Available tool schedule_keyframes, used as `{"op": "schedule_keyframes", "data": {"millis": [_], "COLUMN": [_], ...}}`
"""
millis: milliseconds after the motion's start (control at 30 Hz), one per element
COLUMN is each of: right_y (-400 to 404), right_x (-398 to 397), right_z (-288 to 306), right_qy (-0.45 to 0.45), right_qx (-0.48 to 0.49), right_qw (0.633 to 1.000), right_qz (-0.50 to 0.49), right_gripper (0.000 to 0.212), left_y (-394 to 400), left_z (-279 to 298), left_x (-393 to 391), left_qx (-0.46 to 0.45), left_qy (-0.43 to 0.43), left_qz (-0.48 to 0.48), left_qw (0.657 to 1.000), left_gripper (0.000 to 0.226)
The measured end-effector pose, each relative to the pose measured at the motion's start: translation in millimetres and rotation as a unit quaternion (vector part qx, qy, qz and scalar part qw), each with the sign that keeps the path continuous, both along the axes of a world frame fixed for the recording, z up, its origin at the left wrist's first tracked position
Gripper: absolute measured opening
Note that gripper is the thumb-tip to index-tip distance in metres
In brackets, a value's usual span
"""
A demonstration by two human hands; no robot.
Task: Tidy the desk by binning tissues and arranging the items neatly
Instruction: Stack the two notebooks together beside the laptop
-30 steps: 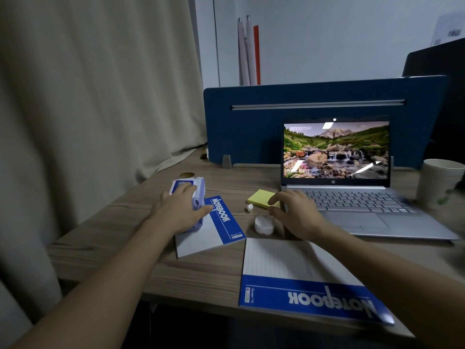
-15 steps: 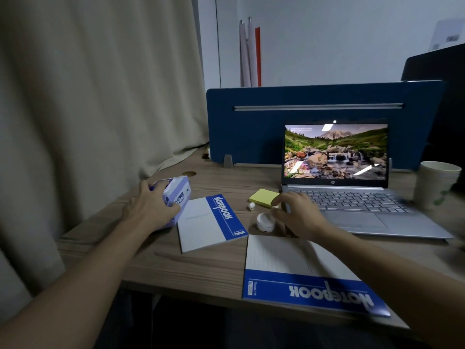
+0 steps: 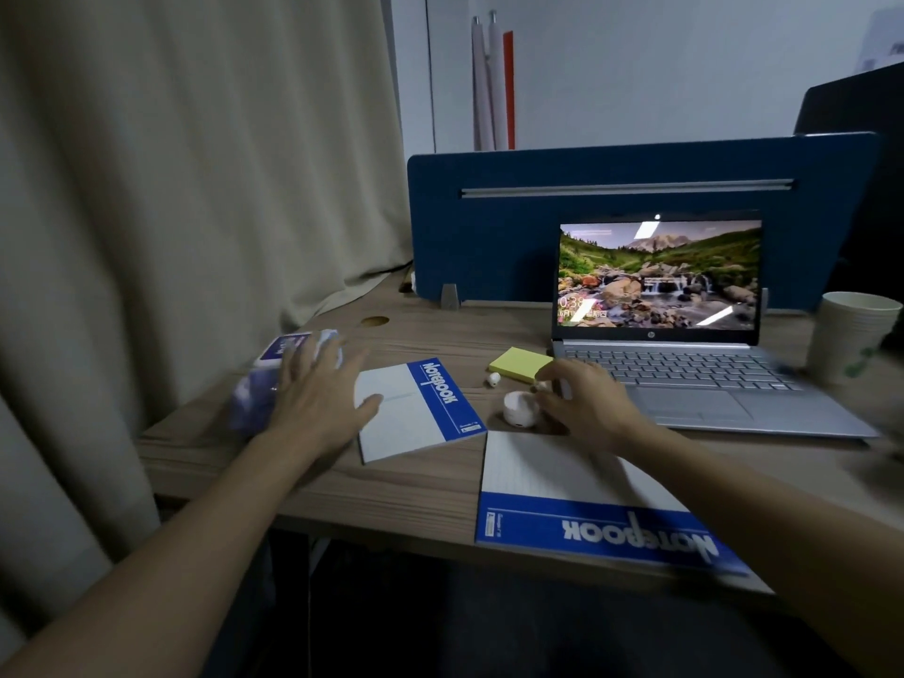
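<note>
Your left hand (image 3: 318, 393) sits left of centre in the frame with its fingers spread and fairly straight, lying over the blurred blue-and-white tissue pack (image 3: 274, 379) at the left edge of the wooden table (image 3: 401, 486); the thumb reaches over the corner of the small notebook (image 3: 418, 408), and the hand grips nothing. That small notebook lies just right of the pack, white page up with a blue band along its right side. Your right hand (image 3: 582, 403) is at the middle of the frame, fingers curled, and pinches a small white earbud (image 3: 542, 385) at its fingertips, directly above the open white earbud case (image 3: 519, 408). A second white earbud (image 3: 493, 380) lies loose on the table just left of the case, near the yellow sticky-note pad (image 3: 521, 364), which touches the front left corner of the open laptop (image 3: 685, 364). The laptop fills the right centre of the frame, its screen showing a mountain stream. Lower right, the large notebook (image 3: 587, 506) lies with its blue band toward you and overhangs the near edge of the table; your right forearm crosses above it. At the far right edge stands a paper cup (image 3: 851, 340), blurred. Behind the laptop a blue divider panel (image 3: 538, 212) stands upright, and a beige curtain (image 3: 171, 163) hangs across the upper left.
</note>
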State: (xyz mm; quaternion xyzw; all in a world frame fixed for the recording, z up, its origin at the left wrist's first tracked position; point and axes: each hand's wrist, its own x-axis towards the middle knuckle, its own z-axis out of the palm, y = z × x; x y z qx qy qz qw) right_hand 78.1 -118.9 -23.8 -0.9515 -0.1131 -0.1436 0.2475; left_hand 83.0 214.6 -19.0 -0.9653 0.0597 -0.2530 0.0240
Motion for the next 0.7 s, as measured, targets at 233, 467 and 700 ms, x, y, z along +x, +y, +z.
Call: {"op": "schedule_keyframes", "data": {"millis": [233,467,700], "right_y": [-40,-69,-78], "right_x": [-32,-74,-103], "right_z": [-5,-6,-11], "right_qy": [0.005,0.051,0.079], "right_qx": [0.014,-0.022,-0.130], "right_qw": [1.000,0.998,0.988], "right_qz": [-0.009,-0.015,-0.023], "right_gripper": [0.034,0.043,0.048], "left_y": [-78,-123,-131], "left_z": [-14,-10,-17], "left_x": [-35,-76,-105], "left_qx": [-0.091,-0.079,-0.005], "left_qy": [0.147,0.319,0.357], "left_qz": [-0.158,-0.209,-0.222], "left_qw": [0.972,0.921,0.907], "left_gripper": [0.070,0.090,0.102]}}
